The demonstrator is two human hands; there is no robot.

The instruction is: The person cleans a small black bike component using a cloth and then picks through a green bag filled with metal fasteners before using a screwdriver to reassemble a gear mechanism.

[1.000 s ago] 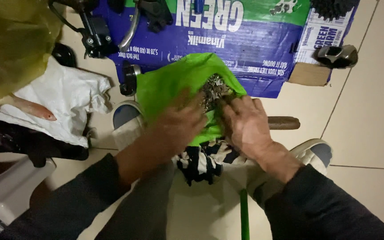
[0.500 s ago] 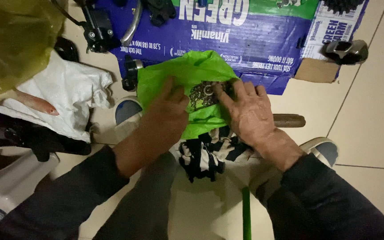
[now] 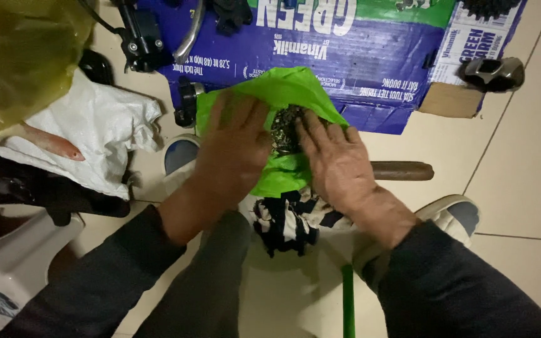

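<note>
The fingers (image 3: 255, 119) of the left hand (image 3: 233, 150) lie spread and flat on a green plastic bag (image 3: 295, 87), pressing its left side down. The fingers (image 3: 311, 134) of the right hand (image 3: 339, 166) are held together and slightly curled, their tips touching a dark metal bicycle chain (image 3: 285, 128) that sits bunched in the open fold of the bag, between the two hands. Whether the right hand actually pinches the chain cannot be told.

The bag rests partly on a flattened blue and green cardboard box (image 3: 370, 56) at 12 o'clock, which carries black bicycle parts (image 3: 139, 37) along its upper left edge. At 6 o'clock of the bag, a black and white striped cloth (image 3: 289, 219) lies crumpled. A brown wooden handle (image 3: 402, 170) sticks out at 3 o'clock from the right hand. At 9 o'clock lies a white sack (image 3: 89, 138), with a yellowish translucent bag (image 3: 20, 56) above it. All of it sits on a pale tiled floor (image 3: 521, 156).
</note>
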